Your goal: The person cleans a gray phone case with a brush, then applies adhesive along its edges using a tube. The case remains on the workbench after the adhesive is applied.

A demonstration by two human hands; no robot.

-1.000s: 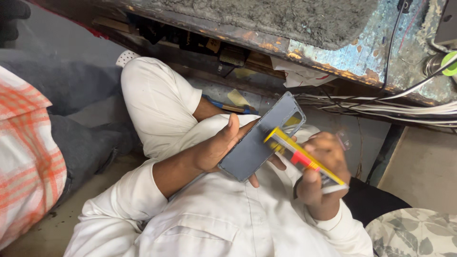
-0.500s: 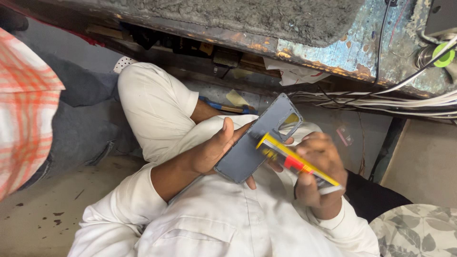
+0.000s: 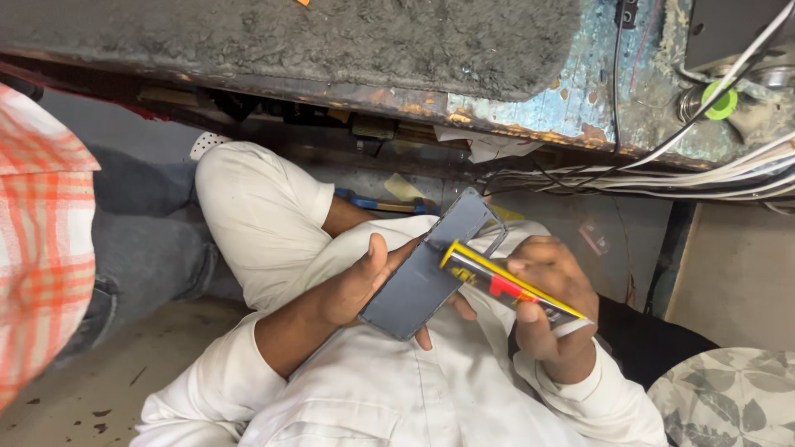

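The left hand (image 3: 360, 285) holds a flat dark grey panel (image 3: 431, 269), like the back cover of a phone. The thumb lies on top of it and the fingers curl under it. The panel is tilted, with its far end pointing up and away, over the person's lap.

The right hand (image 3: 551, 302) is closed around a yellow tube (image 3: 505, 285) with a red patch on it. The tip of the tube touches the panel near its far end. You cannot see what is inside the tube.

The person wears white clothes (image 3: 397, 389) and sits low, with a knee (image 3: 248, 194) bent up on the left. Above is a rusty metal edge (image 3: 497, 112) with blue paint peeling off. White cables (image 3: 712, 178) run along under it on the right. A green round cap (image 3: 720, 101) sits by the cables.

On the left, another person in a red checked shirt (image 3: 37, 240) and grey trousers (image 3: 149, 240) sits close by. A leafy patterned cushion (image 3: 729, 397) is at the bottom right
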